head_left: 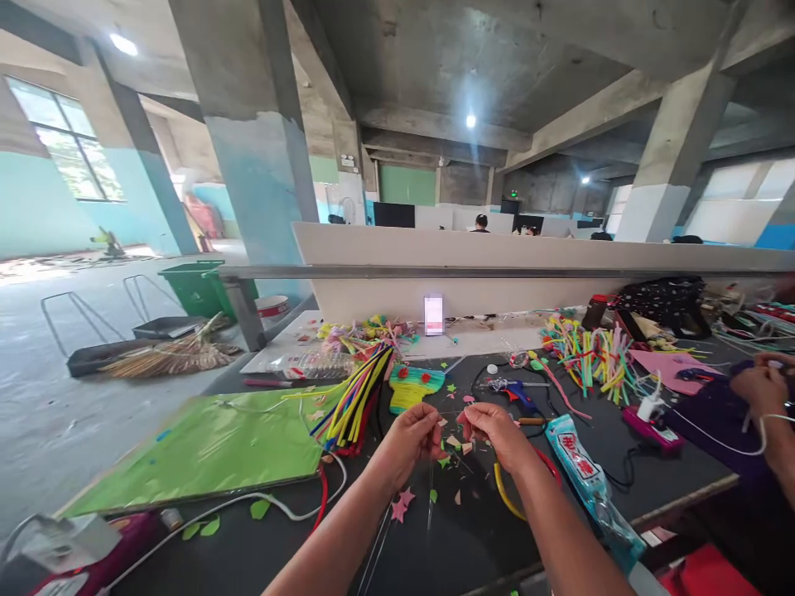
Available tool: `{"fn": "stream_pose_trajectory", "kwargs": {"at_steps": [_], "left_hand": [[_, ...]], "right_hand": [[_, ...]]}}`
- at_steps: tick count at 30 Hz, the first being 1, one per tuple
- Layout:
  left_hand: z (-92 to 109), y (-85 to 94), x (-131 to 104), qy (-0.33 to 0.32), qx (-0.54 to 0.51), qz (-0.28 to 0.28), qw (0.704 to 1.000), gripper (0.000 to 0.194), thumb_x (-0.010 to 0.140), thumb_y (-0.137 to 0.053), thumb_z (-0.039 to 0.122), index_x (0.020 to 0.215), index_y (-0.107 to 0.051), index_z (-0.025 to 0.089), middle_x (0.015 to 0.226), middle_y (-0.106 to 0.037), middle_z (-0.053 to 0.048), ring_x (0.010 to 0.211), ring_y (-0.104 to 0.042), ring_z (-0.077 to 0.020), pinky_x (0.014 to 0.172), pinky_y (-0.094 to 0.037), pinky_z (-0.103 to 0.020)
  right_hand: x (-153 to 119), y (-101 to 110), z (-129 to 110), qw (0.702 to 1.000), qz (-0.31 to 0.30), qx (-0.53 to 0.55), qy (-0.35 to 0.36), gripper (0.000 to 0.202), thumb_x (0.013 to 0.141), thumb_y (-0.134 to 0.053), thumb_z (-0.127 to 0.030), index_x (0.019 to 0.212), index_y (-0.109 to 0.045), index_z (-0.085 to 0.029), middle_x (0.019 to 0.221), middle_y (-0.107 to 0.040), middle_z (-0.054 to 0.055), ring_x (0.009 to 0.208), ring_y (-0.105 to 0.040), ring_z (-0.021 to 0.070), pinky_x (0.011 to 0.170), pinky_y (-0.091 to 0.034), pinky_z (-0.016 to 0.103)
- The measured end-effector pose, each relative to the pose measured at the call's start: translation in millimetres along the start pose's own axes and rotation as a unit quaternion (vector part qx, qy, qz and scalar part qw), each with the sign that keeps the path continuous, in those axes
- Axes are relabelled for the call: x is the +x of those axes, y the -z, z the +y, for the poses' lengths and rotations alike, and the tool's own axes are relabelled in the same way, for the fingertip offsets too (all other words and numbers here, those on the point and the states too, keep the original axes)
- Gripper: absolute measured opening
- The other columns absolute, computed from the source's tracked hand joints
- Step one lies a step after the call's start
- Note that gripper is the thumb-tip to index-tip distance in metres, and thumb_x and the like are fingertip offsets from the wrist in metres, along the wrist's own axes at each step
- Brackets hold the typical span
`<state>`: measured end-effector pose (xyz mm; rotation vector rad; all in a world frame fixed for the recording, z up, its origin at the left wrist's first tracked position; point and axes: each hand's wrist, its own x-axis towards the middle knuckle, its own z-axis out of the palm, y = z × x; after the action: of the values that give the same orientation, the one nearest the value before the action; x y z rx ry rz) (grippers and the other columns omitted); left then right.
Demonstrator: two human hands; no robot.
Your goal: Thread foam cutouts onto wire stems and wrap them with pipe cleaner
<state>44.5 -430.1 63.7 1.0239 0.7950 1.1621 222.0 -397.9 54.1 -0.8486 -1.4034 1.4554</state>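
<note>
My left hand (pixel 411 437) and my right hand (pixel 497 429) are raised close together over the dark table, thumbs and forefingers pinched. A thin clear strand (pixel 450 412) seems to run between the fingertips; its exact kind is too fine to make out. Below and between the hands lie small paper scraps and a green paper star (pixel 443 461). Pink paper stars (pixel 402 503) rest under my left wrist. Just beyond my left hand sits a yellow and turquoise piece (pixel 410 387) with red flowers on it.
A bundle of fuzzy craft stems (pixel 357 406) lies over a green sheet (pixel 211 443) at left. A blue glue gun (pixel 520 394), a turquoise packet (pixel 577 463) and a power strip (pixel 652 428) are to the right. A phone (pixel 434 315) stands behind. Another person's hand (pixel 761 385) works at far right.
</note>
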Motion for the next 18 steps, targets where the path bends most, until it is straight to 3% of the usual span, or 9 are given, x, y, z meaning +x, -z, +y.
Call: {"fn": "stream_pose_trajectory", "kwargs": {"at_steps": [3,5,11,18], "left_hand": [[-2,11.4,3,0.004,-0.031,-0.003,1.0,0.026,0.077,-0.062,0.04,0.079,-0.049,0.017,0.055,-0.052,0.004,0.041,-0.045,-0.0067,0.052,-0.051,-0.029],[-4,14.6,5,0.013,-0.04,0.004,0.999,0.026,0.078,-0.062,0.039,0.078,-0.049,0.017,0.056,-0.05,0.004,0.04,-0.042,-0.006,0.048,-0.049,-0.027],[-12,10.7,9,0.024,-0.046,0.03,0.998,0.025,0.078,-0.062,0.038,0.075,-0.048,0.017,0.053,-0.046,0.005,0.039,-0.037,-0.0056,0.045,-0.047,-0.026],[-21,4.7,10,-0.002,-0.078,0.037,0.996,0.022,0.082,-0.058,0.035,0.076,-0.048,0.017,0.053,-0.043,0.006,0.04,-0.037,-0.0056,0.045,-0.047,-0.026]], "right_hand": [[15,3,5,0.993,-0.066,0.079,-0.06,0.031,0.077,-0.064,-0.043,0.08,-0.067,-0.013,0.06,-0.063,0.001,0.037,-0.027,0.0025,0.04,-0.015,0.02],[19,3,10,0.985,-0.082,0.131,-0.08,0.029,0.077,-0.064,-0.041,0.081,-0.066,-0.012,0.059,-0.062,0.001,0.035,-0.027,0.0015,0.038,-0.012,0.02],[17,-2,20,0.983,-0.035,0.17,-0.067,0.027,0.079,-0.063,-0.039,0.072,-0.062,-0.012,0.055,-0.058,0.0,0.034,-0.036,0.0025,0.036,-0.01,0.019],[13,1,16,0.977,-0.045,0.176,-0.107,0.028,0.078,-0.064,-0.04,0.069,-0.059,-0.013,0.048,-0.048,-0.004,0.034,-0.023,0.0004,0.036,-0.007,0.018]]}}
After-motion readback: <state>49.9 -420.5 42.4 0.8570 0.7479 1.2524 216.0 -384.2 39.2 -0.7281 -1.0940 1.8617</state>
